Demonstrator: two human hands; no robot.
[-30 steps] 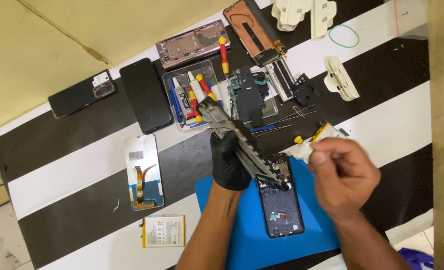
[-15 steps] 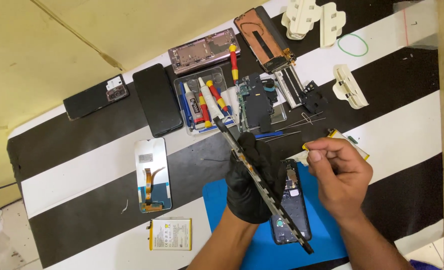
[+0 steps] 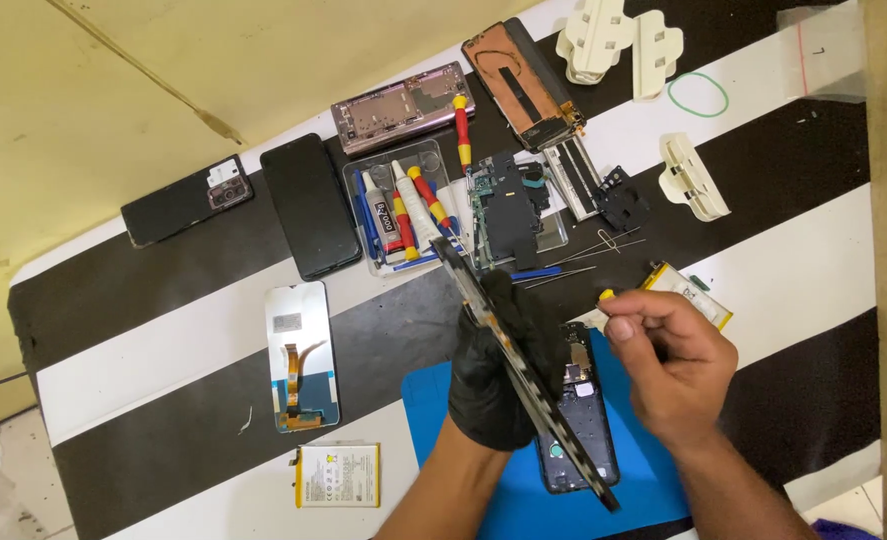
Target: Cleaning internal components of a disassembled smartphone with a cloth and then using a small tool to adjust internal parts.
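Left hand (image 3: pixel 498 375), black-gloved, grips thin dark phone screen panel (image 3: pixel 523 375) edge-on over opened black phone body (image 3: pixel 578 410) on blue mat (image 3: pixel 433 400). Bare right hand (image 3: pixel 673 365) pinches small yellow-tipped tool (image 3: pixel 606 296).

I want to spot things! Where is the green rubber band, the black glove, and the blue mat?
Rubber band (image 3: pixel 698 94), head view, on its green ring.
Glove (image 3: pixel 493 385), head view, back of the left hand.
Mat (image 3: pixel 428 395), head view, bare left corner.

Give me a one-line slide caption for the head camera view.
Gloved left hand holds a phone screen panel edge-on above an opened phone on a blue mat; bare right hand pinches a small tool.
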